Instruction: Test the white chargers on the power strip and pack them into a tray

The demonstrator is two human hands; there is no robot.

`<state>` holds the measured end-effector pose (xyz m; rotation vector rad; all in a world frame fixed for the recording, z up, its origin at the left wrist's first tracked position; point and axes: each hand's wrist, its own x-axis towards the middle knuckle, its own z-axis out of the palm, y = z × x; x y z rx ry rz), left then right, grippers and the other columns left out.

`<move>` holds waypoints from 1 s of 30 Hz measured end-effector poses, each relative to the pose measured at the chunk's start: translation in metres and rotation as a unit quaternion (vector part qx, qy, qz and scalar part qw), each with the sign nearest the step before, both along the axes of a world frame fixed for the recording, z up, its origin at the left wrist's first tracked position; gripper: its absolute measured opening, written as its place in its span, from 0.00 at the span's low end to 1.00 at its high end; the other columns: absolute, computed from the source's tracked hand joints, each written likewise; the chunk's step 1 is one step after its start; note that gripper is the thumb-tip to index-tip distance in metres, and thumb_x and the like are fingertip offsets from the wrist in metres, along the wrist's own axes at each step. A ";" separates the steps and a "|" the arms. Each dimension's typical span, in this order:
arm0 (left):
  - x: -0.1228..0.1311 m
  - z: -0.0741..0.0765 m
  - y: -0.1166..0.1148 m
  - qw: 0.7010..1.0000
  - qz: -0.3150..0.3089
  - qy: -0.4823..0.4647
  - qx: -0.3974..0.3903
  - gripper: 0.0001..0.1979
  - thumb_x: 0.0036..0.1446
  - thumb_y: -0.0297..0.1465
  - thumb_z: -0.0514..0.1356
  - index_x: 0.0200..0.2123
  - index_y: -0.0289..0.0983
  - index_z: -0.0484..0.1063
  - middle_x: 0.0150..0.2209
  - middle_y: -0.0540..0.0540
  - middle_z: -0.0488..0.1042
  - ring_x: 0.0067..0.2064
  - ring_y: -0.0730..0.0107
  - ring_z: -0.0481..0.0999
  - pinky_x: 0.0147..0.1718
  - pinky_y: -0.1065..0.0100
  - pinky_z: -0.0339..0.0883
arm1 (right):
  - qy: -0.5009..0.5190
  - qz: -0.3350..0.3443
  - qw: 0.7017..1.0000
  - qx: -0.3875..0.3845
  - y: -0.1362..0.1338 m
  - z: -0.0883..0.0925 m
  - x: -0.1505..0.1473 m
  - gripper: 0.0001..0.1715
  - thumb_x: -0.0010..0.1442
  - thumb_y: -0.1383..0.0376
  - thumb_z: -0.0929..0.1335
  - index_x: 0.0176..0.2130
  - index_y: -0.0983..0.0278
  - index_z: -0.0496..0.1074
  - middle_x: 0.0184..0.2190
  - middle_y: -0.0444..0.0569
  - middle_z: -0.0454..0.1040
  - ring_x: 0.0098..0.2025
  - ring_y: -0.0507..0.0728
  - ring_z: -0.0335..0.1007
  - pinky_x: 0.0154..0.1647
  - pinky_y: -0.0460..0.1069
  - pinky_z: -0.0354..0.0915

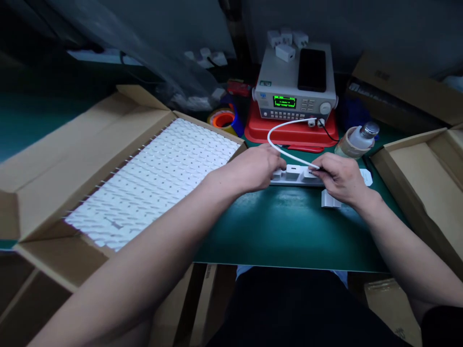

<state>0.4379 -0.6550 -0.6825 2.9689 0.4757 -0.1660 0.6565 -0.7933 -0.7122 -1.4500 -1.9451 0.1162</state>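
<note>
A white power strip (298, 182) lies across the green table, with several small white chargers (292, 171) standing in it. My left hand (261, 167) is closed at the strip's left end, its fingers around a white charger (277, 174) that shows only in part. My right hand (342, 177) pinches the end of a white cable (277, 140) at a charger near the strip's right part; the fingers hide the plug itself. From there the cable loops back to the front of a grey bench instrument (294, 103). Below my right hand sit white charger blocks (330, 199).
An open cardboard box (137, 103) on the left holds rows of white chargers (162, 173). Another open box (430, 164) stands at right. A bottle (363, 135), a red tray (255, 127) under the instrument, tape rolls (222, 118) and a black phone (311, 70) are behind.
</note>
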 end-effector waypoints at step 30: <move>0.015 -0.036 -0.039 0.971 0.062 -0.206 -0.105 0.15 0.58 0.26 0.65 0.49 0.36 0.71 0.47 0.42 0.78 0.51 0.55 0.76 0.54 0.54 0.67 | -0.101 -0.041 0.994 0.021 -0.017 -0.008 0.020 0.10 0.66 0.64 0.68 0.32 0.61 0.66 0.30 0.47 0.71 0.31 0.56 0.68 0.31 0.51 0.61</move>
